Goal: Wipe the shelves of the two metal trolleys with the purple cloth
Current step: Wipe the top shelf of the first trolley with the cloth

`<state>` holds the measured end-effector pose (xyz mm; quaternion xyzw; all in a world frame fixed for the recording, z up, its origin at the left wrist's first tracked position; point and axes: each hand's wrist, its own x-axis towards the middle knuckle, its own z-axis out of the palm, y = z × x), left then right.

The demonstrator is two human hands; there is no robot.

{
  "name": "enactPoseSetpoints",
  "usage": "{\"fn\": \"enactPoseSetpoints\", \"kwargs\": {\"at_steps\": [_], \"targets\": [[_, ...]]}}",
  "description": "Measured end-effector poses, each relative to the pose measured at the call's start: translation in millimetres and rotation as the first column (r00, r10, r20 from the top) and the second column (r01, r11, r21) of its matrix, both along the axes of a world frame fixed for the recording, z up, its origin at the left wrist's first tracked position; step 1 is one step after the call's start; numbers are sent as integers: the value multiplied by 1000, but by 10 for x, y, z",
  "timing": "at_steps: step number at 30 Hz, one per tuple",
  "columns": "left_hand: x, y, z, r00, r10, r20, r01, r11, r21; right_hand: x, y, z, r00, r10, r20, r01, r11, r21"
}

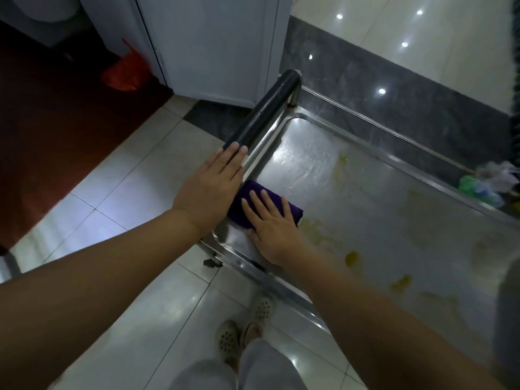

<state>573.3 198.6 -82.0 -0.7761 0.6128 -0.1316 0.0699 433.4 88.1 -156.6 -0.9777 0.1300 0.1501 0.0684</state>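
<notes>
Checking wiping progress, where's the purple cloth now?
Head view, left of centre: the purple cloth lies on the trolley shelf at its end by the black handle, flat under the right hand, the left hand beside it.

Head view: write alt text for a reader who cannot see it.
A person's right hand presses a purple cloth flat on a metal trolley's top shelf. The left hand touches the black handle; yellow stains mark the shelf beyond.

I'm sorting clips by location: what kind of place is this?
Likely a service area of a canteen or restaurant, though that is a guess. Clues: the stainless steel trolley, yellow stains like food spills on its top shelf, and the glossy tiled floor.
</notes>
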Motion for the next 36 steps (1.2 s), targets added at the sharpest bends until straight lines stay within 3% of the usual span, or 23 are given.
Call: {"fn": "enactPoseSetpoints", "kwargs": {"at_steps": [3,8,13,18,21,26,36], "targets": [[-60,37,13,974,-117,194,84,982,170,-163,176,-61,998,54,19,-54,998,-25],[-151,21,21,934,-176,310,51,927,372,-437,305,-26,992,124,16,-123,992,-39],[-267,-37,8,967,-104,231,-7,900,436,-659,151,-9,991,132,-31,-132,991,-12],[-496,-248,-54,996,88,-6,-75,879,470,-710,-402,50,990,139,-8,-139,990,17],[-674,-448,-109,955,220,-197,-97,864,494,-700,-771,79,995,103,-14,-102,995,22],[-910,-704,-187,864,325,-385,-104,864,493,-618,-1302,112,996,84,-43,-83,996,26],[-1073,-839,-333,847,433,-308,-173,773,610,-455,-2220,51,1000,-6,-13,6,1000,27]]}}
